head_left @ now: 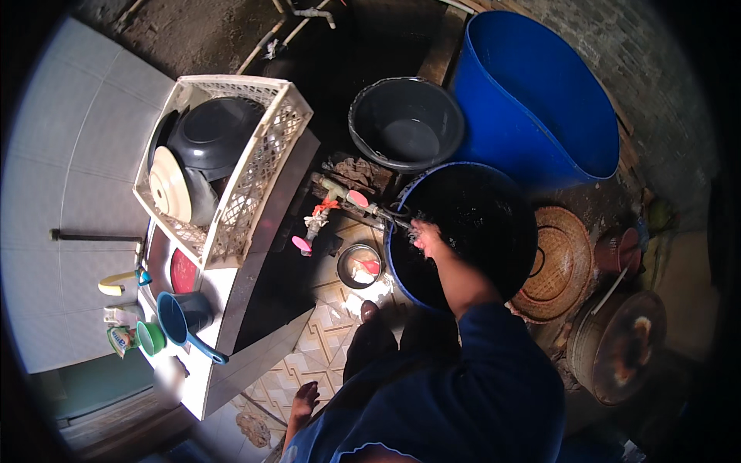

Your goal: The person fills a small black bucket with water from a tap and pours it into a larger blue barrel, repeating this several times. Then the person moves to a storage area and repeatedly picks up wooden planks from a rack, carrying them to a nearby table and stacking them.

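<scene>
My right hand (426,238) reaches over the near left rim of a large blue-rimmed tub (532,258) with a dark inside. Its fingers are at the dark outlet of a tap (378,210) that has a pink handle. Pale streaks like running water blur the fingertips, so I cannot make out whether they grip anything. My left hand (306,400) hangs low at my left side, fingers loosely apart with nothing in them. On the tiled floor below the taps stands a small dark pot (342,270) with cloudy liquid and a red-handled item (370,266) in it.
A black basin (369,143) and a tall blue drum (494,100) stand beyond the tub. To the right are a woven tray (575,262) and a rusty round metal container (617,355). The left counter (199,386) bears a white crate (270,139) of dishes and a blue dipper (171,316).
</scene>
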The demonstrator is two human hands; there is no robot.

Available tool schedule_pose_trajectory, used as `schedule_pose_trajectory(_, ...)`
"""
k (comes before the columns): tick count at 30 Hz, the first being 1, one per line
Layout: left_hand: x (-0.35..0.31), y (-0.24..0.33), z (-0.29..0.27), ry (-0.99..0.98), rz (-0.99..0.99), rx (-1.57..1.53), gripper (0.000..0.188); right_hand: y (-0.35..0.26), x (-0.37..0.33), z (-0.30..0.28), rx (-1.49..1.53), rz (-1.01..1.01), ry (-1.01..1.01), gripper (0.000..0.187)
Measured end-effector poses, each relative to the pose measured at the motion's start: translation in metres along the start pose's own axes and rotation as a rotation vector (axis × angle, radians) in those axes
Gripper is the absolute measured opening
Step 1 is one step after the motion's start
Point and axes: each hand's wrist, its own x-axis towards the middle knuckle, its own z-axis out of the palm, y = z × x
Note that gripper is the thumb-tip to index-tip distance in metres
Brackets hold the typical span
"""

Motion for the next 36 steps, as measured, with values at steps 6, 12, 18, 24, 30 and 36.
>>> schedule_pose_trajectory(6, 0.007, 0.113, 0.054, -0.085, 0.13, 0.072, 0.041, -0.001, 0.002, 0.009, 0.034, -0.047, -0.058, 0.017)
schedule_pose_trajectory(12, 0.044, 0.216, 0.125, -0.31, 0.317, 0.065, 0.035, -0.02, -0.037, 0.005, 0.265, 0.191, -0.092, 0.031)
schedule_pose_trajectory(18, 0.103, 0.279, 0.223, -0.531, 0.181, -0.221, 0.04, -0.034, -0.061, -0.025, 0.519, 0.383, -0.405, 0.032)
schedule_pose_trajectory(24, 0.186, 0.292, 0.309, -0.507, -0.087, -0.621, 0.042, -0.049, -0.134, -0.057, -0.805, -0.531, -0.03, 0.016)
schedule_pose_trajectory(30, 0.285, 0.3, 0.346, -0.29, -0.211, -0.692, 0.031, -0.039, -0.167, -0.115, -0.72, -0.521, 0.016, 0.016)
schedule_pose_trajectory(36, 0.304, 0.345, 0.376, -0.388, -0.073, -0.556, 0.021, -0.028, -0.157, -0.13, -0.245, -0.132, 0.018, 0.015)
